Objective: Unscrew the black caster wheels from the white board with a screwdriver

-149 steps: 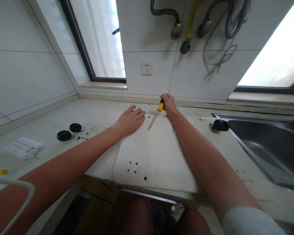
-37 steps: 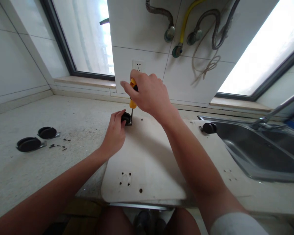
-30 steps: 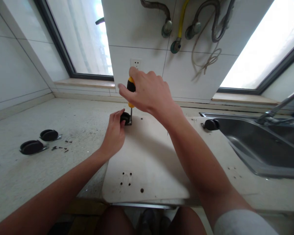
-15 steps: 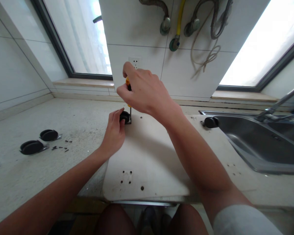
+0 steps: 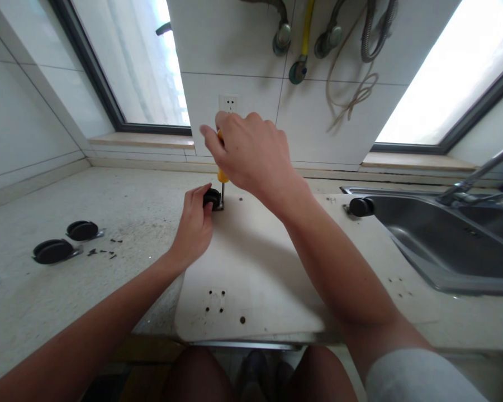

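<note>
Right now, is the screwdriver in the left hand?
No, the right hand grips the yellow-handled screwdriver, while the left hand holds a black caster on the white board.

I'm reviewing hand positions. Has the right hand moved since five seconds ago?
Yes. Judged against the wall socket, the right hand has moved left and up in view, now overlapping its lower edge.

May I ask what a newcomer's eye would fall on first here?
Probably the yellow screwdriver, upright in the right grip, its shaft down by the black caster in the left grip, at the far left corner of the white board. Two more casters lie on the counter at left, beside small dark pieces.
</note>
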Demonstrator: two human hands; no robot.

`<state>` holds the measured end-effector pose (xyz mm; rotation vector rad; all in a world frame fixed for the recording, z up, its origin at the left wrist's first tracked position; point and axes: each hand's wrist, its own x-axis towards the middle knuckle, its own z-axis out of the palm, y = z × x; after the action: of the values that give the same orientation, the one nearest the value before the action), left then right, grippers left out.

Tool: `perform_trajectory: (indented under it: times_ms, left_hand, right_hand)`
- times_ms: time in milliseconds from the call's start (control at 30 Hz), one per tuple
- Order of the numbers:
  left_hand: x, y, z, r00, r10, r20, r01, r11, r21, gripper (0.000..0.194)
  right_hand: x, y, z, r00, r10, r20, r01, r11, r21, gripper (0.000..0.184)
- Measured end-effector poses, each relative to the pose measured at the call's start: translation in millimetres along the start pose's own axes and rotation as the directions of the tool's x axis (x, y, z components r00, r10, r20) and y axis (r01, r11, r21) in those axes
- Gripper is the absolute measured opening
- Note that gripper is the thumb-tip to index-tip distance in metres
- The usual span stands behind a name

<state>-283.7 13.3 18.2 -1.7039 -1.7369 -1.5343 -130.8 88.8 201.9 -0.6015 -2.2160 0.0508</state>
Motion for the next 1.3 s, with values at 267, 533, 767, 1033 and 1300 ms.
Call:
perform_trajectory:
  times_ms: [267, 533, 767, 1033, 1300]
  left_hand:
    - [-0.7, 1.2, 0.0, 1.000, -0.015, 0.002, 0.015, 1.000, -0.002, 0.042]
    - [0.2, -0.5, 0.0, 1.000, 0.023, 0.001, -0.023, 1.000, 0.005, 0.042]
    - [0.0, -0.2, 0.2, 1.000, 0.013, -0.006, -0.013, 1.000, 0.005, 0.044]
    - [-0.2, -2.3, 1.9, 1.000, 0.002, -0.001, -0.002, 1.000, -0.009, 0.046]
    - [-0.4, -1.8, 1.0, 1.000, -0.001, 0.005, 0.001, 1.000, -0.010, 0.046]
  right_hand:
    - [1.5, -2.4, -1.7, 0.998, 0.048, 0.032, -0.047, 0.998, -0.029, 0.025]
    - [-1.6, -9.5, -9.3, 0.992, -0.002, 0.127, 0.012, 0.997, -0.078, 0.012]
    - [0.7, -1.6, -3.5, 0.981, -0.174, 0.084, 0.170, 0.984, 0.055, 0.041]
    - [2.5, 3.1, 5.9, 0.995, -0.092, -0.046, 0.099, 0.979, 0.176, 0.021]
    - [8.2, 21.7, 19.3, 0.991, -0.105, -0.083, 0.121, 0.965, 0.231, 0.024]
